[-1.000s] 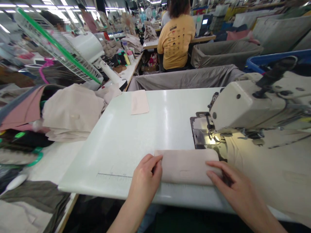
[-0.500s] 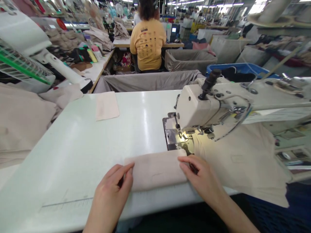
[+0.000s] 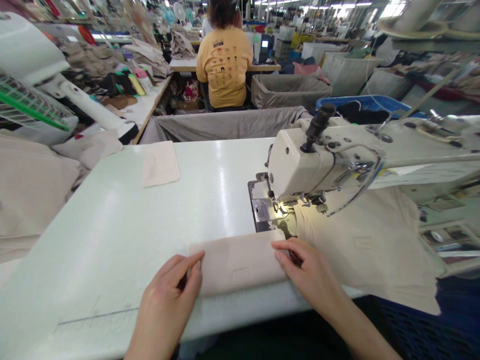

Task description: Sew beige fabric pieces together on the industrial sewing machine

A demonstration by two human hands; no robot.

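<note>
A folded beige fabric piece [image 3: 238, 262] lies near the front edge of the pale sewing table [image 3: 112, 240]. My left hand [image 3: 170, 290] pinches its left end between thumb and forefinger. At its right end my right hand [image 3: 305, 262] holds the upper corner, thumb and fingers closed on the cloth. A faint rectangular outline shows on the lower part of the fabric. Just beyond the piece stands the sewing machine [image 3: 300, 160], its light shining on the needle plate [image 3: 262, 209]. The fabric's upper right corner is close to that plate.
A small beige panel [image 3: 161, 164] lies at the table's back left. More beige fabric [image 3: 367, 250] spreads under the machine arm at right. Piled cloth [image 3: 33, 185] and a white fan [image 3: 30, 50] stand at left. A person in a yellow shirt [image 3: 225, 65] sits beyond a cloth-lined bin [image 3: 225, 125].
The whole view has shifted slightly. Both hands keep their hold on the fabric, and the rectangular outline on it shows more fully now.
</note>
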